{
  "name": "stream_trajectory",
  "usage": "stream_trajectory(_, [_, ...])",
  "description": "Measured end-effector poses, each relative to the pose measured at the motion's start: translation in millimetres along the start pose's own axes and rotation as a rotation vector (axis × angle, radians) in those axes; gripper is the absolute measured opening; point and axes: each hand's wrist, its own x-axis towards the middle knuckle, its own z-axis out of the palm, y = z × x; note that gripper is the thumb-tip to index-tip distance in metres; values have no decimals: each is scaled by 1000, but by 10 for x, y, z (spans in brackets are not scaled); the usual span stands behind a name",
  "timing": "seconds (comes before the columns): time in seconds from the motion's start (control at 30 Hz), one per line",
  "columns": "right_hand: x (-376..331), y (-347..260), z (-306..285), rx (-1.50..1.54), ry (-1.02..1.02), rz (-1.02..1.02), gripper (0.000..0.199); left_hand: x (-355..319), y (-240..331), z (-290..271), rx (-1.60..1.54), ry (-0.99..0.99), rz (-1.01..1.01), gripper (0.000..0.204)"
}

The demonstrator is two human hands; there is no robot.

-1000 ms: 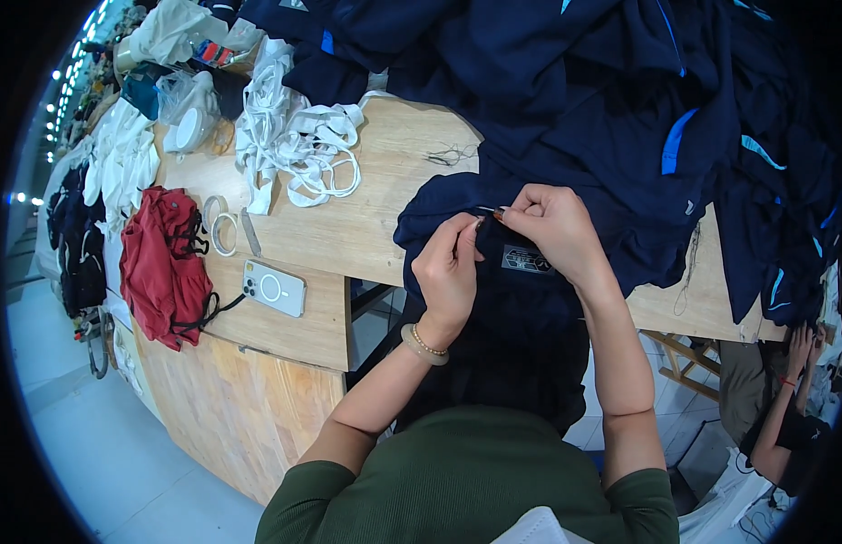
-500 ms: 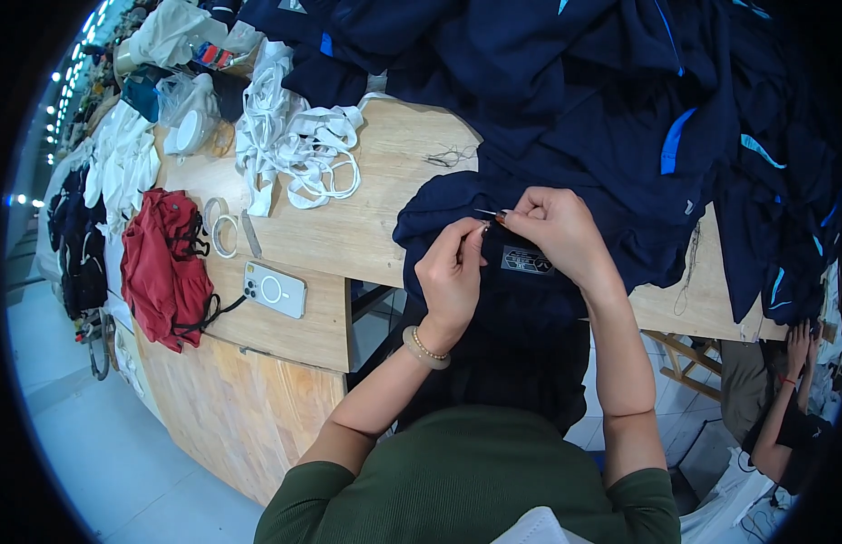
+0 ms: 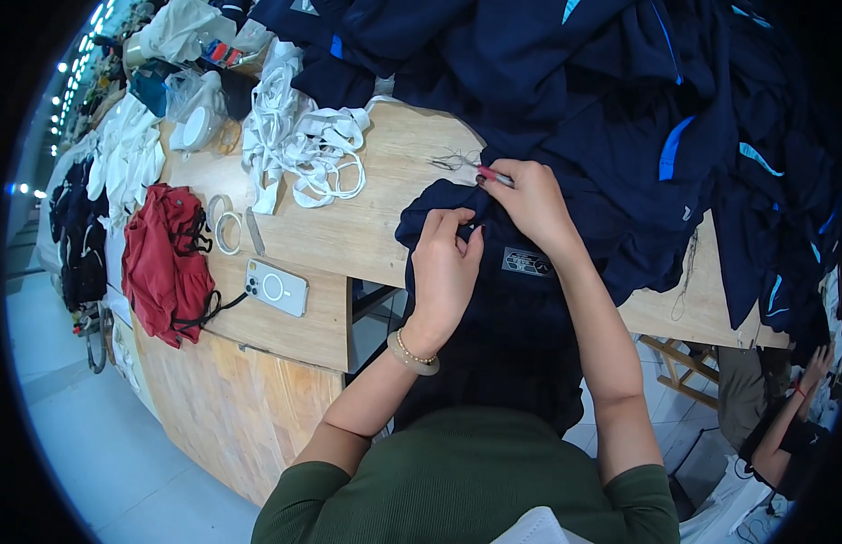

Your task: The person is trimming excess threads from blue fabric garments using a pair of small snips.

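A navy garment [image 3: 575, 240] with a small grey printed patch [image 3: 526, 261] lies at the table's edge in front of me. My left hand [image 3: 446, 258] is closed on its folded cloth, thumb and fingers curled at the near left part. My right hand [image 3: 530, 199] pinches a small pink-handled tool [image 3: 496, 174] with a thin metal tip. The tip points left, near a tangle of loose dark threads [image 3: 452, 161] on the wooden table [image 3: 384, 218]. Exactly what the left fingertips pinch is partly hidden.
More navy garments with blue trim [image 3: 566, 82] are heaped at the back and right. To the left lie white straps [image 3: 326, 154], tape rolls [image 3: 228, 233], a phone [image 3: 277, 287] and a red garment [image 3: 167, 263]. Another person's arm [image 3: 797, 399] shows at far right.
My right hand has moved slightly up and left, away from my left fingertips, and the tool's pink handle now shows. The left hand has shifted slightly, still at the garment.
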Motion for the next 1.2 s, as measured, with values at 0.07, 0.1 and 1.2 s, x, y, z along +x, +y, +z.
stream_trajectory(0.07, [4, 17, -14, 203, 1, 17, 19, 16, -43, 9, 8, 17, 11, 16])
stream_trajectory(0.1, [-18, -1, -25, 222, -19, 25, 18, 26, -50, 16, -22, 42, 17, 18])
stream_trajectory(1.2, [-68, -62, -348, -109, 293, -357, 19, 712, -216, -57, -63, 61, 263, 5])
